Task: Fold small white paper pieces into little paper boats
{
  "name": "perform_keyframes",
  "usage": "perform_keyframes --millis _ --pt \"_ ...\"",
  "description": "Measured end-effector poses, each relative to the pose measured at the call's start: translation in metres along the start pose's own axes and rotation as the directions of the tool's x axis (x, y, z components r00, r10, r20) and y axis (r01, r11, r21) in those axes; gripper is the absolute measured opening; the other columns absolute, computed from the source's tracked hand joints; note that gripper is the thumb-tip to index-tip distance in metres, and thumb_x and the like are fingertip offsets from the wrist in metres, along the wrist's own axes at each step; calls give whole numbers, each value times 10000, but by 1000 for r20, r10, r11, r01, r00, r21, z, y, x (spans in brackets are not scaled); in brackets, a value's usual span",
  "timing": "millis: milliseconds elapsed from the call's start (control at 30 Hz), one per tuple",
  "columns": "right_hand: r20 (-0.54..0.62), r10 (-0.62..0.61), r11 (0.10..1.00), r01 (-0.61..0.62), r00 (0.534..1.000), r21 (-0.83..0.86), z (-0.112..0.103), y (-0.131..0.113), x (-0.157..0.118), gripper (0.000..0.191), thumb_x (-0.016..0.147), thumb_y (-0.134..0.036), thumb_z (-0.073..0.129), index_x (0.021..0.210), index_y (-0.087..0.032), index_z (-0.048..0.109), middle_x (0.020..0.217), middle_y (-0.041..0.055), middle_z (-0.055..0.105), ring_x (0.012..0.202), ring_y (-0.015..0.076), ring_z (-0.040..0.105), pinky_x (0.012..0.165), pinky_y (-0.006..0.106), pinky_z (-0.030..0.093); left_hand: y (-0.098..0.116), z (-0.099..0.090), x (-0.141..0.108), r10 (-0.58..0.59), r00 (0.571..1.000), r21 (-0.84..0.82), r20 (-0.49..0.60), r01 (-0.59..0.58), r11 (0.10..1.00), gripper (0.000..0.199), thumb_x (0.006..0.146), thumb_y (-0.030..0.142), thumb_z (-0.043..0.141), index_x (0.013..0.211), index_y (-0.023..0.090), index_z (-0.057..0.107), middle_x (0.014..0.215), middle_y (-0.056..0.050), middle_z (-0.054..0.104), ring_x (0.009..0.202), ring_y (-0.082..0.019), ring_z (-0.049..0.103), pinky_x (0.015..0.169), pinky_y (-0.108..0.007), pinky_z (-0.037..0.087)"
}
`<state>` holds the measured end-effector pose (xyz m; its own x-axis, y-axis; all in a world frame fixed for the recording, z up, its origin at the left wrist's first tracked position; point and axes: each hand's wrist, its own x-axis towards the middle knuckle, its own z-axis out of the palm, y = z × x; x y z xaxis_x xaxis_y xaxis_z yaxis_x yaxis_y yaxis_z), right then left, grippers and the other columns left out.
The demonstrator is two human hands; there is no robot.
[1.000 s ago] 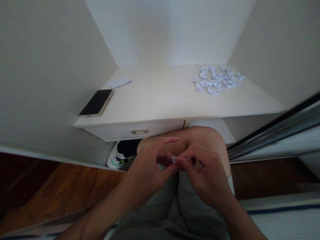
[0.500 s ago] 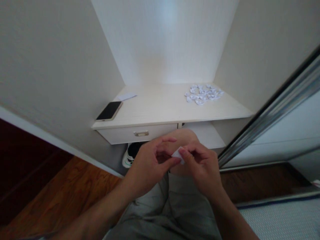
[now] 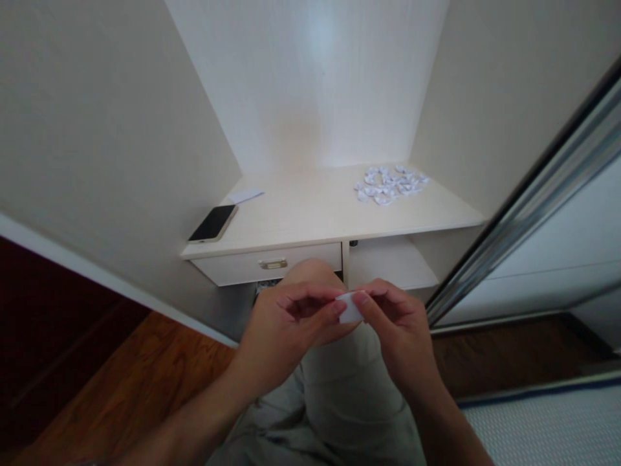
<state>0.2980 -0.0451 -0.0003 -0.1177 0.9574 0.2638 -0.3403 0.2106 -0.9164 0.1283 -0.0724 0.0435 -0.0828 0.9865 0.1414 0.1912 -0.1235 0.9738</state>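
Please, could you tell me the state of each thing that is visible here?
Small white paper: held up, folds unclear
Left hand: pinching its left side
Right hand: pinching its right side
Phone: lying face up, screen dark
Paper strip: lying beyond the phone
Folded papers: clustered on the shelf
Drawer: appears closed

A pale shelf with a faint grain carries a light-edged phone, lying flat with its dark screen up. Just behind the phone rests a flat piece of white paper. Well to the right of the phone, and set farther back, small folded white papers sit in a loose cluster, their exact number indistinct.
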Motion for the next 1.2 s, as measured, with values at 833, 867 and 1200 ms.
perform_keyframes --millis 833,867,1200 --pt "284 354 902 -246 891 -354 -8 50 95 210 982 -358 770 849 -201 815 805 17 782 732 163 665 665 294 462 -43 -42 116 -84 937 222 338 8 975 125 930 183 796 966 301 814 813 88 797 730 -59 685 659 -118 504" --pt "298 360 901 -246 884 -358 -7 48 99 222 993 -360 761 847 -202 816 808 17 784 737 163 666 672 294 464 -42 -42 119 -80 940 224 332 3 975 136 929 177 793 990 298 805 797 89 781 714 -57 672 647 -116 499" --pt "76 357 934 -355 931 -35 13 57 107 237 948 -338 809 735 -238 777 542 -73 543 453 78 374 473 227 350 -62 -40 113 -230 961 -115 155 248 962 168 870 254 884 1024 252 815 917 2 840 811 -126 778 736 -180 617"
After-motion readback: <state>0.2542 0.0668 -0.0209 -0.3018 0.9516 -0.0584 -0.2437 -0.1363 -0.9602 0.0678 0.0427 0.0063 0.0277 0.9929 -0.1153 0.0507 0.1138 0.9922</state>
